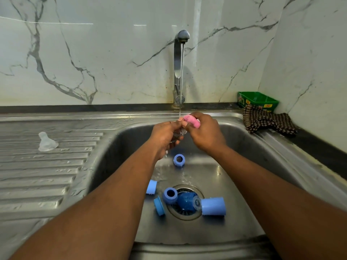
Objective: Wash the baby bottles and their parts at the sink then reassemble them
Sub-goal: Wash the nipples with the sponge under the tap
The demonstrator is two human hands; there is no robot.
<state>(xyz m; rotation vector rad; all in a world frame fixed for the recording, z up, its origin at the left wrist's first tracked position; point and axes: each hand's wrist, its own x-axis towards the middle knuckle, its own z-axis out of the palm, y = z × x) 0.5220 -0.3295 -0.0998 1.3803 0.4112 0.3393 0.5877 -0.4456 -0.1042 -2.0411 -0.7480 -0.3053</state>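
Head view: both hands meet under the tap's (180, 59) running stream, above the back half of the sink (249, 145). The left hand (165, 136) curls around a clear teat (181, 131), small, transparent and hard to make out. The right hand (204, 134) pinches a pink sponge (191, 121) against it. On the basin floor lie blue parts: a ring (179, 160) directly below the hands, a cap (151, 187), a second ring (170, 195) and a disc (159, 206) left of the drain (187, 212), a dark blue piece (185, 201) over the drain, and a larger blue cap (214, 206) to its right. A second clear teat (47, 142) stands on the ribbed drainboard (37, 175), well apart. A checked cloth (266, 121) drapes over the sink's back right rim, touching a green box (258, 101) in the corner.
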